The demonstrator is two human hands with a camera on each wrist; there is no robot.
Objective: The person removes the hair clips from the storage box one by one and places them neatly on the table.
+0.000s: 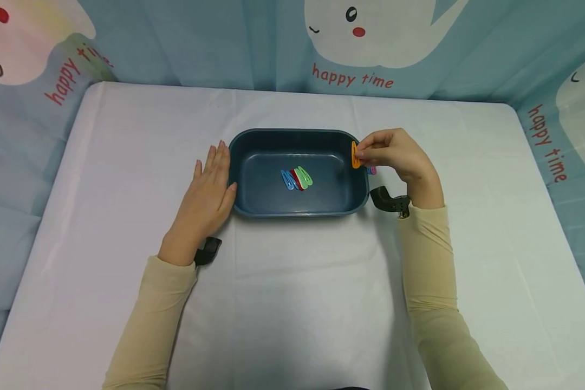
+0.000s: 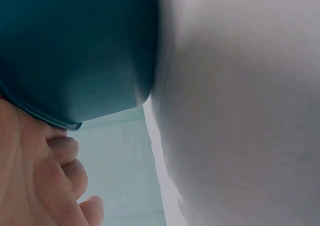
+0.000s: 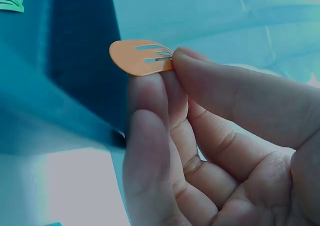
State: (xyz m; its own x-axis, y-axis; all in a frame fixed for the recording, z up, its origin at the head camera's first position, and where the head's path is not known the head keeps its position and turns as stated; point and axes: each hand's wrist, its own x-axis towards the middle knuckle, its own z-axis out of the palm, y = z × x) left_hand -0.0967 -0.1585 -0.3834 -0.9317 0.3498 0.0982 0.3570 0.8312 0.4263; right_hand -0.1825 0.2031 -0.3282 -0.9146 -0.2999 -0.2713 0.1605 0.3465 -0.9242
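Note:
A dark blue basin point(image 1: 297, 211) stands on the white-covered table. On its floor lie several snap hair clips side by side: blue clips point(image 1: 287, 180), a red clip point(image 1: 297, 180) and green clips point(image 1: 304, 177). My right hand point(image 1: 395, 154) pinches an orange hair clip point(image 3: 137, 57) between thumb and fingers, over the basin's right rim. My left hand point(image 1: 207, 189) rests its straight fingers along the basin's left end; in the left wrist view its curved fingertips point(image 2: 75, 176) show below the rim. A pink-purple piece point(image 1: 372, 170) peeks out beside the basin, mostly hidden under my right hand.
White cloth point(image 1: 292, 303) covers the table around the basin. Behind it and at both sides hangs a blue curtain point(image 1: 214, 49) with printed cartoon figures. A black wrist strap point(image 1: 387, 201) juts out by the right wrist, another black piece point(image 1: 208, 251) by the left.

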